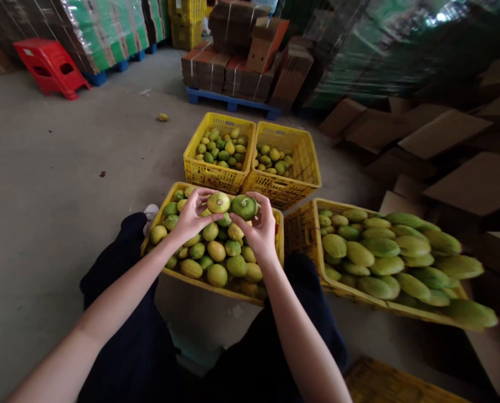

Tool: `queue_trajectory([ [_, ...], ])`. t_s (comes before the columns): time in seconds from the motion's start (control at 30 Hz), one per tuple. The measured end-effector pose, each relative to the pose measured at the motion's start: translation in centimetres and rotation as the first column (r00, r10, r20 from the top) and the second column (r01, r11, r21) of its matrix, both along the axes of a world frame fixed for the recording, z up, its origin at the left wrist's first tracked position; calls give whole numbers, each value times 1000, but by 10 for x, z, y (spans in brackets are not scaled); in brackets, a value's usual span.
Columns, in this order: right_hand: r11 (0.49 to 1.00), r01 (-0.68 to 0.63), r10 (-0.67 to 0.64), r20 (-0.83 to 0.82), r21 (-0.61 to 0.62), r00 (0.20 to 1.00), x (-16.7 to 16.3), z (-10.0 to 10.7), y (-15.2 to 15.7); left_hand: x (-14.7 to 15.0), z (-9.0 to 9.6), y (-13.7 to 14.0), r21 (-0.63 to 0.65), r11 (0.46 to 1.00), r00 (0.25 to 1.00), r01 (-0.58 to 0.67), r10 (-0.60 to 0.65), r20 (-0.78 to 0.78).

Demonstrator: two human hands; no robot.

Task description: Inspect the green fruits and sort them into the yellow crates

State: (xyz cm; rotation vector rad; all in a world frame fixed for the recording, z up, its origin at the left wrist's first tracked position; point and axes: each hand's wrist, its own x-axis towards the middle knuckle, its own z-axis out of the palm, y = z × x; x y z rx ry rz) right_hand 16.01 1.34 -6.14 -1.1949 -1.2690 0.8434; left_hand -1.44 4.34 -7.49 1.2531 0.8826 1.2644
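Between the thumb and fingers of my left hand (193, 217) is a round yellow fruit (218, 202), its pale end spot facing me. My right hand (260, 224) grips a dark green fruit (244, 207) with a stem scar on top. Side by side, the two fruits almost touch. Directly beneath both hands stands a yellow plastic crate (216, 290), filled with similar green and yellow fruits (217, 251). My forearms hide part of its contents.
Behind are two yellow crates (214, 180) (287, 189) with smaller fruits. To the right, a crate (354, 296) holds large papayas (382, 246). Cardboard boxes (443, 134) lie farther right. A red stool (51, 67) and a blue pallet (233, 103) stand beyond; one fruit (163, 117) lies on the floor.
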Motion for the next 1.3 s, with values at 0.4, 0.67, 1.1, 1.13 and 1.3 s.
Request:
queue_trajectory([
  [0.4, 981, -46, -41, -438, -186, 898, 7, -3, 1, 3, -8, 2, -334, 926, 931, 177, -48, 362],
  [0.67, 892, -234, -84, -650, -387, 755, -6, 0, 6, 9, 6, -2, -511, 788, 792, 342, 51, 609],
  [1.1, 748, -496, -118, -824, -441, 555, 15, 2, 6, 4, 17, -4, -469, 712, 625, 524, 53, 779],
  [1.13, 733, -491, -162, -822, -471, 547, 16, 2, 6, 5, 16, -4, -484, 711, 624, 510, 81, 777],
  [1.3, 741, -459, -248, -834, -491, 493, 14, 7, 4, 9, 12, -4, -594, 691, 669, 412, 214, 712],
])
